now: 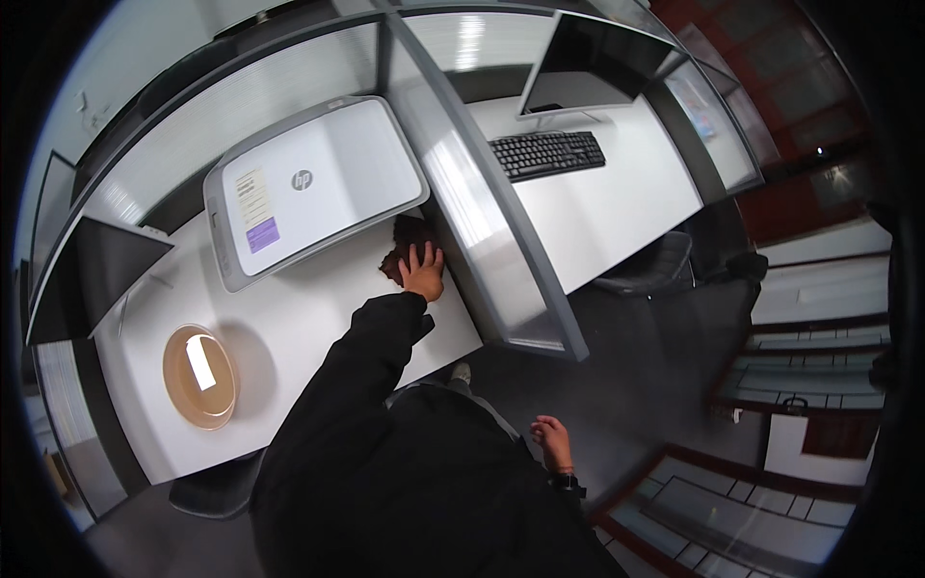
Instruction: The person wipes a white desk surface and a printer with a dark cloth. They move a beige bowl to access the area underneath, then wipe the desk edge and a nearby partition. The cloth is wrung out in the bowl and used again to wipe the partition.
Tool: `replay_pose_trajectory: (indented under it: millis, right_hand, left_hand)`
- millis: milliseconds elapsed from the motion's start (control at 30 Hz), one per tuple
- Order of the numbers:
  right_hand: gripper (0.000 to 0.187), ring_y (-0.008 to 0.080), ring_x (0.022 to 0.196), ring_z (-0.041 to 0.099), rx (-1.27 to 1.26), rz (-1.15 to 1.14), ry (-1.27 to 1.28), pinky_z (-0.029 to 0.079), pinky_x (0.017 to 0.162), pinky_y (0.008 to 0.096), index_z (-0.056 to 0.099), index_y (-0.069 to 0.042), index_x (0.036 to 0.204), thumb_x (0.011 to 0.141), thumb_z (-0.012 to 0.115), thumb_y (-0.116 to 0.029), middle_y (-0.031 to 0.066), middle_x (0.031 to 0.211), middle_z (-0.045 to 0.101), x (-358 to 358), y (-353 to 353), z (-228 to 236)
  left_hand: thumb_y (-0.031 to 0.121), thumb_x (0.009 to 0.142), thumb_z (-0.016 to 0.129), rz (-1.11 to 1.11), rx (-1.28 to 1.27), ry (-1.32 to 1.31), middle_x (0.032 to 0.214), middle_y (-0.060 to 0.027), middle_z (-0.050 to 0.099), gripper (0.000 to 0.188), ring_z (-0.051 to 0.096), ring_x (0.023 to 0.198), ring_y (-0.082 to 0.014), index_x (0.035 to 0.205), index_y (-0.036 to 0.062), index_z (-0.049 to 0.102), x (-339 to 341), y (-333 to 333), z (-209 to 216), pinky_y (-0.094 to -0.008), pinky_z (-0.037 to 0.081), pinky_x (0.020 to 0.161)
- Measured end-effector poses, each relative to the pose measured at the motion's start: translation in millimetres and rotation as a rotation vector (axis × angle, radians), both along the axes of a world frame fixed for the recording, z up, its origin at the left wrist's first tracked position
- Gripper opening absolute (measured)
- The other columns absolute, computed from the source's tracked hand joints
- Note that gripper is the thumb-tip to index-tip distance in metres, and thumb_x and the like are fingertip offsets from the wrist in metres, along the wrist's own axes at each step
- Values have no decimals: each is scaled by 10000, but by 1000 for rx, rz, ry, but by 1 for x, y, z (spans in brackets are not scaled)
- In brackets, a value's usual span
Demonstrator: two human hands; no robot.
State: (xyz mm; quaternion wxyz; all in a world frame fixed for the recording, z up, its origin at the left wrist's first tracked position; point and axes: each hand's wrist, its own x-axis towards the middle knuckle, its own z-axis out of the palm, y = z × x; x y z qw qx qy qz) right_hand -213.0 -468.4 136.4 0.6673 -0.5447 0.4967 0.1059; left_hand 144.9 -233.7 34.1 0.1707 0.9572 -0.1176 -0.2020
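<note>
Apparently pressing cloth (410, 233) at four o'clock from printer (337, 164), with left hand (423, 276) spread for even contact, right hand (552, 442) half-curled.

Left arm (358, 354): stretched up toward frame centre
Left hand (424, 275): palm down — fingers spread
Right hand (552, 443): lower right of centre — fingers loosely curled

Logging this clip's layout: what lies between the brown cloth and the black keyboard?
In the head view, a grey-framed translucent partition stands between the brown cloth under the left hand and the black keyboard.
</note>
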Motion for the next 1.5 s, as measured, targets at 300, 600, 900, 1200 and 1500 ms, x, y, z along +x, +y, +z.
replay_pose_trajectory:
  millis: [300,600,900,1200,1500]
  right_hand:
    - [131,93,606,509,73,53,-11,404,523,207,516,-31,969,840,498,-42,69,783,585,17,-8,-13]
    - [153,101,706,565,62,581,18,430,602,211,554,-54,986,848,494,-81,41,826,620,97,3,-19]
    - [157,109,776,578,20,924,62,438,655,217,552,-75,1006,867,495,-123,35,872,616,135,28,-22]
    - [158,111,764,582,6,881,59,440,659,227,577,-64,985,862,489,-105,37,862,636,126,34,-27]
    - [163,99,760,578,-16,766,100,434,641,212,563,-72,1002,859,506,-123,31,858,625,109,31,-21]
  left_hand:
    - [195,824,473,-194,-43,-221,1461,-67,243,519,177,1338,-359,1337,233,403,-69,27,-16,-576,192,1014]
    - [219,834,554,-90,-69,-94,1479,-49,195,590,138,1364,-311,1379,240,330,-202,88,13,-549,167,1048]
    - [216,823,567,431,-17,-86,1469,-39,214,593,169,1347,-297,1367,253,336,-266,180,20,-528,191,1045]
    - [312,781,631,856,56,-51,1492,-30,149,677,77,1349,-383,1378,291,312,-263,258,14,-592,144,1032]
    - [469,779,591,936,49,123,1514,-59,25,786,-37,1337,-466,1423,328,164,-193,299,9,-718,66,967]
